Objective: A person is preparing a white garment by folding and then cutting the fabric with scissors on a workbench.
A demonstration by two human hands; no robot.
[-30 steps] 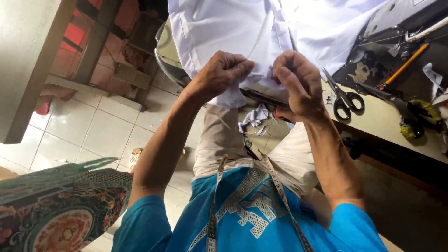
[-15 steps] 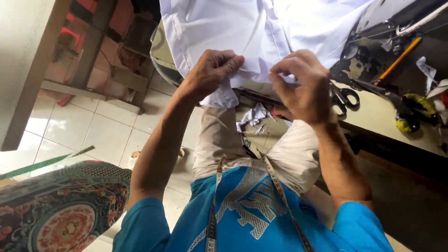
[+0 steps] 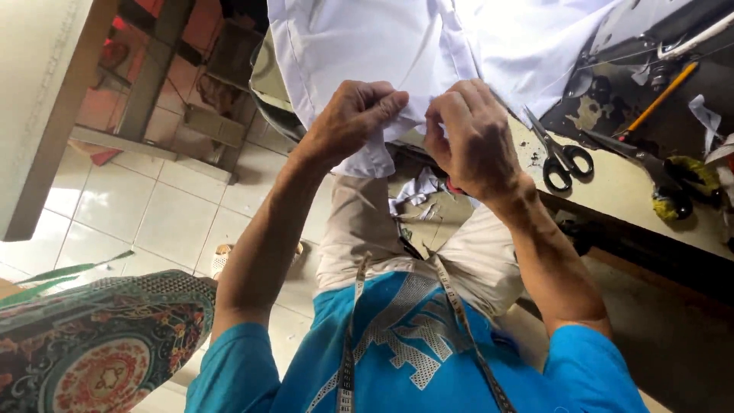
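Observation:
A white garment [image 3: 382, 46] hangs over the near edge of a sewing table [image 3: 619, 191] and down toward my lap. My left hand [image 3: 348, 122] pinches a fold of its lower edge, fingers pointing right. My right hand [image 3: 474, 141] grips the same cloth just to the right, fingers curled over the fabric. The two hands almost touch. A measuring tape [image 3: 352, 336] hangs round my neck over a blue shirt.
Black-handled scissors [image 3: 558, 153] lie on the table right of my right hand. A sewing machine [image 3: 657, 53], an orange pencil [image 3: 661, 95] and a tool with a yellow-green tuft [image 3: 673, 195] sit further right. A patterned cushion [image 3: 99, 352] is at lower left on the tiled floor [image 3: 153, 222].
Both hands have shifted slightly left and up on the white cloth and drawn closer together. The view has tilted a little.

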